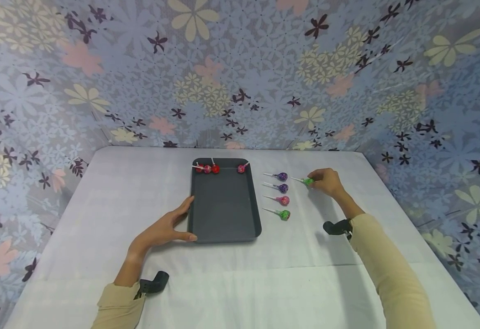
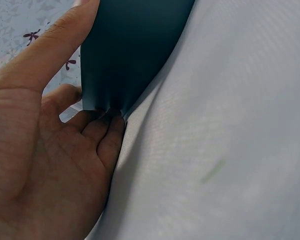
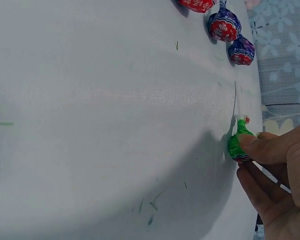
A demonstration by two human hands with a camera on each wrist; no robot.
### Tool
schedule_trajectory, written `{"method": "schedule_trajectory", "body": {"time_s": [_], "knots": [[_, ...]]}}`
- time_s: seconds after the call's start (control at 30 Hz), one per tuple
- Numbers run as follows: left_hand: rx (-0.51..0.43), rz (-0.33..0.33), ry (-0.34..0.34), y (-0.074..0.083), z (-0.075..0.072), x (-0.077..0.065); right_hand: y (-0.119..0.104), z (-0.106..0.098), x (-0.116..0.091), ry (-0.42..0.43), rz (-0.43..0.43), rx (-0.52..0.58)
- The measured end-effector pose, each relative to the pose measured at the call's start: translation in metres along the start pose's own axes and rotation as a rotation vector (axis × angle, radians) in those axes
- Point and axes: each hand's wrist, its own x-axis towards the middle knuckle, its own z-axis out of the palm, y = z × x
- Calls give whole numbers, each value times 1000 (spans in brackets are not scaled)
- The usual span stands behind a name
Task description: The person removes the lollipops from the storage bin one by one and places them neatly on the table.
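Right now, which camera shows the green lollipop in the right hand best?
The right wrist view: the green lollipop appears largest there, only partly hidden by the right hand that pinches it. The head view shows it small and partly covered; the left wrist view doesn't show it.

Worktop (image 1: 116, 183) w/ white cloth (image 1: 264, 292) over it (crease (image 1: 272, 267) running across the near part). On it: dk grey rect. tray (image 1: 223, 205), set twd far edge; just R of that, sticks twd tray, far to near: 2 purple lollipops (image 1: 283, 188), 1 pink lollipop (image 1: 284, 200), 1 green lollipop (image 1: 284, 214). Few sm. green marks (image 3: 6, 123) on cloth too.
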Motion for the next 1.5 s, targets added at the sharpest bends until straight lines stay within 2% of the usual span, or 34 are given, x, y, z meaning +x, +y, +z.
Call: {"method": "schedule_trajectory", "body": {"time_s": [0.37,0.73,0.9,1.2,1.5], "knots": [[9,-3,-2,0,0,1,3,-1,-1,-2,-15,-4],[-13,-1,-8,0,-1,1,1,0,-1,-66,10,26],[-5,-1,-8,0,-2,1,-3,-2,3,-55,0,8],[0,1,-9,-1,-4,2,-35,-3,11,-12,-60,26],[3,-7,-6,-1,-3,2,-91,15,15,-43,-222,100]]}}
